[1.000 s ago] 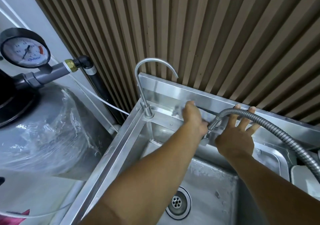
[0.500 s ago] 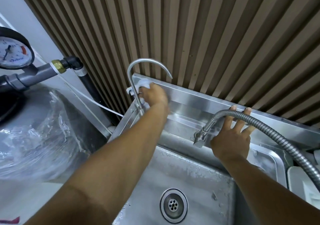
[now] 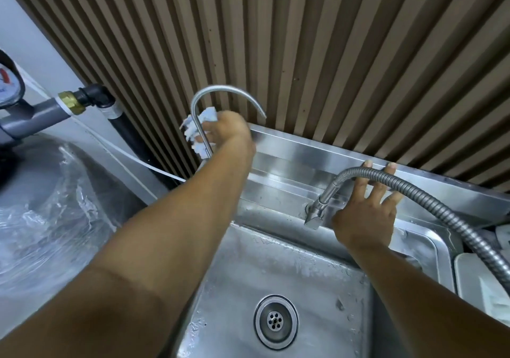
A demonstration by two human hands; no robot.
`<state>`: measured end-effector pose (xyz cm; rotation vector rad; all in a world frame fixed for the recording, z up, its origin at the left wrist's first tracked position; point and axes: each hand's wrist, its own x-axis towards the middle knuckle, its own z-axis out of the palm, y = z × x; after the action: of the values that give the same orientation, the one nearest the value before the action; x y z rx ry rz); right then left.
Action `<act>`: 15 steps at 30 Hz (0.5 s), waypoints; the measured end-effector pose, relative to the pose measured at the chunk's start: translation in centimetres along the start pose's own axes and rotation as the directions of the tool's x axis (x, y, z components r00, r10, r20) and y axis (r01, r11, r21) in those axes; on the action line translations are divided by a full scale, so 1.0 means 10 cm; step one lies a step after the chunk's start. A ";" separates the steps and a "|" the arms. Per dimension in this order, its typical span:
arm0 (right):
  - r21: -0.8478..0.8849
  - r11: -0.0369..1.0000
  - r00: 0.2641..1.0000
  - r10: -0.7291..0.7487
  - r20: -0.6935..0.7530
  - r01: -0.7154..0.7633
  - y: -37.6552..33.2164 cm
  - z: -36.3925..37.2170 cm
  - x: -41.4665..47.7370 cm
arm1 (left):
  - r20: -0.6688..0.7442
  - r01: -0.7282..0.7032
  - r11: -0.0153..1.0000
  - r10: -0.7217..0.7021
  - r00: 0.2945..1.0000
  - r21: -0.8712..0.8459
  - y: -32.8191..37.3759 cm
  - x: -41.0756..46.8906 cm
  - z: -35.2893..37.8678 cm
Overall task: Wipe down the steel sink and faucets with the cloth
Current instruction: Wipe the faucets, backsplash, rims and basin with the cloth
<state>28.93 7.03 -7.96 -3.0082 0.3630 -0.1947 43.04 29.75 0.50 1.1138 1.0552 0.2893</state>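
Left hand (image 3: 226, 131) grips the white cloth (image 3: 193, 127), bunched around the upright stem of the gooseneck faucet (image 3: 226, 88) at the far left corner of the steel sink (image 3: 276, 261). The hand and cloth are motion-blurred, so the exact finger wrap isn't clear. Right hand (image 3: 364, 219) is open, with its fingers spread flat on the backsplash (image 3: 298, 156). They lie behind the flexible metal hose (image 3: 436, 206), with the tips at the top edge, just right of the hose fitting (image 3: 317, 211). The hand braces and does not hold the hose.

Risks from here, as judgement:
- The gooseneck stem is thin. A hard sideways rub could swivel it or loosen it at the base, since nothing steadies it.
- Loose cloth edges hang left of the stem. They could snag or slip out of the grip, leaving the back of the stem unwiped.
- The hose rests across the right fingers. If that hand shifts, the hose may spring or drop into the basin.
- The left forearm reaches over the sink's left rim, near the thin white tube (image 3: 138, 159) and the plastic-wrapped tank (image 3: 55, 206). A wide stroke could tug the tube.
- Droplets show around the drain (image 3: 276, 321), so the basin likely still needs wiping and the wet steel is slick for the bracing hand.
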 end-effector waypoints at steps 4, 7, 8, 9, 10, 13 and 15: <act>0.032 0.999 0.999 -0.009 -0.037 0.010 0.00 0.03 0.01 | 0.215 -0.481 0.787 0.431 0.877 0.386 -0.60 -0.16 -0.10; 0.031 0.999 0.999 -0.009 -0.043 0.011 0.00 0.06 0.01 | 0.613 -0.650 0.702 0.385 0.690 0.291 -1.28 -0.63 -0.32; 0.025 1.000 0.999 -0.006 -0.038 0.007 -0.01 0.07 0.00 | 0.666 -0.641 0.716 0.338 0.665 0.277 -1.38 -0.73 -0.36; 0.016 1.000 1.000 -0.003 -0.030 0.003 0.00 0.07 0.01 | 0.656 -0.592 0.753 0.296 0.695 0.288 -1.39 -0.77 -0.33; 0.004 1.000 1.000 -0.004 -0.022 0.004 0.01 0.07 0.01 | 0.614 -0.527 0.795 0.262 0.745 0.300 -1.31 -0.81 -0.29; -0.026 1.000 1.000 -0.012 0.008 0.013 0.05 0.07 -0.01 | 0.287 -0.256 0.943 0.190 0.939 0.214 -0.94 -0.43 -0.09; -0.043 0.999 1.000 -0.021 0.022 0.022 0.07 0.07 -0.02 | 0.128 -0.103 0.991 0.091 0.988 0.090 -0.67 -0.06 -0.04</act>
<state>28.69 6.43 -8.72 -3.0550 0.3367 -0.1575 40.47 26.56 -4.79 1.2567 0.9145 0.2453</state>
